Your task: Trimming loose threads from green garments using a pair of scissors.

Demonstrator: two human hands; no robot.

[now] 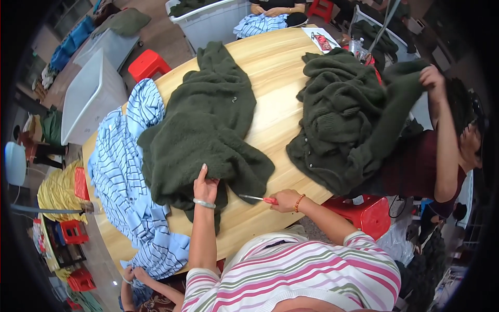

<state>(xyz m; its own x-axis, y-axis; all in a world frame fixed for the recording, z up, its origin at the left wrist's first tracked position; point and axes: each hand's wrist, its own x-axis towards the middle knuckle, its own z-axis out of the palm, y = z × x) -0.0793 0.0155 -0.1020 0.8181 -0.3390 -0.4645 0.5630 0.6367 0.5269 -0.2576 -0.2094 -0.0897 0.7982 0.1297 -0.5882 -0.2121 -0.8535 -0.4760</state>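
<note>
To your left, 1 blue striped shirt [117, 156] borders the dark green sweater [197, 109] before you; right, a co-worker's hand [432, 80] lifts a green knit heap [338, 112]. Red stools [148, 63] and white bins [208, 27] surround 1 wooden table [278, 88]. Your right hand [286, 200] clasps 1 red-handled tool [270, 200]; your left hand [207, 190] meets the sweater's near edge, its pinch impossible to tell.

Garment wkshop: ppl [423, 161] w/ clothes [192, 125] at shared wood tbl [278, 104], lg white bins [210, 26], red plastic stools [148, 64].
</note>
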